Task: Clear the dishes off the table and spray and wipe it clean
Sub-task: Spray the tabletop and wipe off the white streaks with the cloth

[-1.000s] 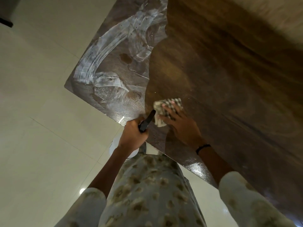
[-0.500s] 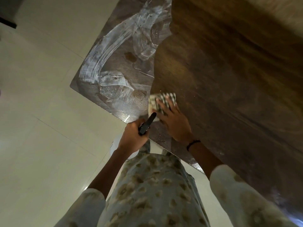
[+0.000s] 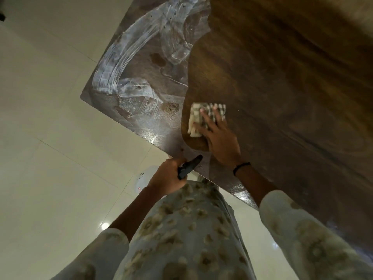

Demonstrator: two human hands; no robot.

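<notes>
Nearest the camera hangs the person's pale patterned garment (image 3: 187, 235), with both sleeves reaching toward the table (image 3: 282, 81), a dark wood-grain top whose near edge runs diagonally across the view. Just off that edge, over the cream tiled floor (image 3: 50, 158), the left hand (image 3: 168, 176) is curled round the black head of a spray bottle (image 3: 188, 167); the nozzle points up over the table's rim, and a white part of the bottle shows below the hand, mostly hidden by it. On the table just past the edge, the right hand (image 3: 220, 142) lies flat with its fingers straight and spread, pressing down on a folded checked cloth (image 3: 205, 118). The fingertips cover the middle of the cloth, and its pale corner sticks out on the thumb side. A thin dark band (image 3: 241, 167) circles the right wrist, which sits over the table's near edge. The cloth rests on dark, evenly coloured wood. Beyond it, toward the table's far left corner, the surface is covered with whitish smeared streaks (image 3: 129, 63) in sweeping arcs, with a few darker patches among them. The rest of the table, away from that corner, is plain brown wood and blurred.
</notes>
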